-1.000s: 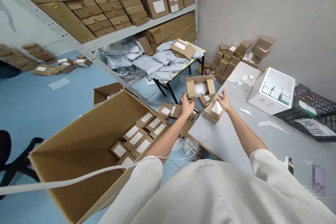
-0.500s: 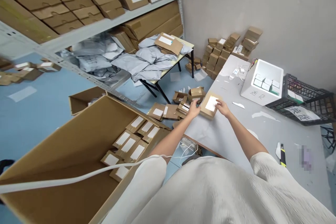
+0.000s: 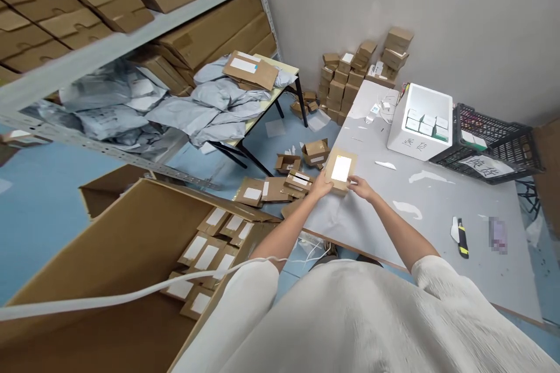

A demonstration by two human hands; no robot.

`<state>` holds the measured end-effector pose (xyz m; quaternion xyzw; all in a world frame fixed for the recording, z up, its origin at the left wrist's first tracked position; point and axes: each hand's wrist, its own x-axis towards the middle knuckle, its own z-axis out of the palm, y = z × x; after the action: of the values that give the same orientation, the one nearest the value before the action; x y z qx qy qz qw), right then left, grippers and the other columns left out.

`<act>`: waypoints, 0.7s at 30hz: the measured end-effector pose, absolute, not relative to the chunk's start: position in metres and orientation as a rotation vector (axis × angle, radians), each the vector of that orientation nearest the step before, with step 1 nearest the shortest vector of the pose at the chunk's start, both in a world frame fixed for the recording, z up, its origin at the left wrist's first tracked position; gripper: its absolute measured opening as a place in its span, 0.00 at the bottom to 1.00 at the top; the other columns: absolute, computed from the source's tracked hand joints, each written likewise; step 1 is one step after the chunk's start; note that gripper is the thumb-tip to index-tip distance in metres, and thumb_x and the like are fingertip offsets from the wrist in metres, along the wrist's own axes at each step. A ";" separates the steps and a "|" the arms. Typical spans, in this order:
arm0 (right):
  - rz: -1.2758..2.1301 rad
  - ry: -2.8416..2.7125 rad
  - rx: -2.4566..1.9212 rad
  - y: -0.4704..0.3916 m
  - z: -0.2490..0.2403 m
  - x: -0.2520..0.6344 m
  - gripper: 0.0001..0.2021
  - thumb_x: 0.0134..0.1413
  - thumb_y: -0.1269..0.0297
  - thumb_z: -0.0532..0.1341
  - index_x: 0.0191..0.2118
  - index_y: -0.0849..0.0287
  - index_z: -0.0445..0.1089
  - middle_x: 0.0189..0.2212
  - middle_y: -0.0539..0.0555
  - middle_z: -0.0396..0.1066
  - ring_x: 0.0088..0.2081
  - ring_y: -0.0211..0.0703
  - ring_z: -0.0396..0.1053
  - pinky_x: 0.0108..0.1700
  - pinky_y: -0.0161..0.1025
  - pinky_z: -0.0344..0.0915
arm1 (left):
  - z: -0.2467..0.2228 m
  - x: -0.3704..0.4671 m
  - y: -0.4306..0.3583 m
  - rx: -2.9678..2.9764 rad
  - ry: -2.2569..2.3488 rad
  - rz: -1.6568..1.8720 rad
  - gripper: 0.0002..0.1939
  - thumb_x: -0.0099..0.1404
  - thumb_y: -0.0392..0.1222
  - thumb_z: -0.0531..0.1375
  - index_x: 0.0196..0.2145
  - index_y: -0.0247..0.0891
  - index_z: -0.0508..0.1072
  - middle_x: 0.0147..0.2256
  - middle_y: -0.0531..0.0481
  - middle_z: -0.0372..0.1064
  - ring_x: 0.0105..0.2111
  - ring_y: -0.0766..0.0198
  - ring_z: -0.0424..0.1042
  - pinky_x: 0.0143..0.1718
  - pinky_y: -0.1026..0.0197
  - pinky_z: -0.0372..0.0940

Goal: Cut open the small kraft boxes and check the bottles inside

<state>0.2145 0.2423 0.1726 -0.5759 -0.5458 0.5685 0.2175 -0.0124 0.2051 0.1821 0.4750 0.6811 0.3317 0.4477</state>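
Observation:
A small brown cardboard box point(image 3: 335, 158) with a white label sits at the left edge of the grey table point(image 3: 371, 215). My left hand point(image 3: 321, 185) grips its near left corner, fingers round the side. At the near right corner is my right hand point(image 3: 360, 187), its fingers closed on the box's edge. To my left, a large open carton point(image 3: 105, 233) holds several labelled brown boxes point(image 3: 205, 256), lying in rows.
On the table's right are a white foam box point(image 3: 420, 122), a black crate point(image 3: 494, 140) and a yellow-black cutter point(image 3: 462, 239). Grey parcels point(image 3: 210, 111) cover a small table. A white cable point(image 3: 131, 298) crosses the carton. Opened boxes point(image 3: 315, 152) lie on the floor.
The view has shifted to the right. My right hand has moved from the label to the box's near right corner, and the box is turned more upright in the view.

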 end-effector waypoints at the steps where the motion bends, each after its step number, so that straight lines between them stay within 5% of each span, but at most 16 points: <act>1: 1.570 -1.497 -1.606 0.241 0.174 0.218 0.24 0.53 0.66 0.70 0.57 0.53 0.79 0.65 0.59 0.76 0.54 0.53 0.81 0.65 0.56 0.74 | 0.182 -0.009 0.205 1.178 1.684 0.813 0.41 0.57 0.34 0.69 0.68 0.39 0.70 0.65 0.37 0.74 0.65 0.42 0.73 0.67 0.46 0.67; 21: 1.207 -1.391 -1.952 0.165 0.208 0.484 0.12 0.55 0.57 0.69 0.44 0.52 0.79 0.53 0.55 0.81 0.50 0.51 0.80 0.61 0.51 0.74 | 0.195 0.252 0.198 1.300 1.470 0.564 0.36 0.57 0.38 0.71 0.64 0.42 0.74 0.64 0.38 0.75 0.66 0.45 0.73 0.68 0.48 0.66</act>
<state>0.4843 0.1646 0.2077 -0.7083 -0.5048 0.4382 0.2270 0.2518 0.1977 0.1949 0.5428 0.6139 0.2356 0.5225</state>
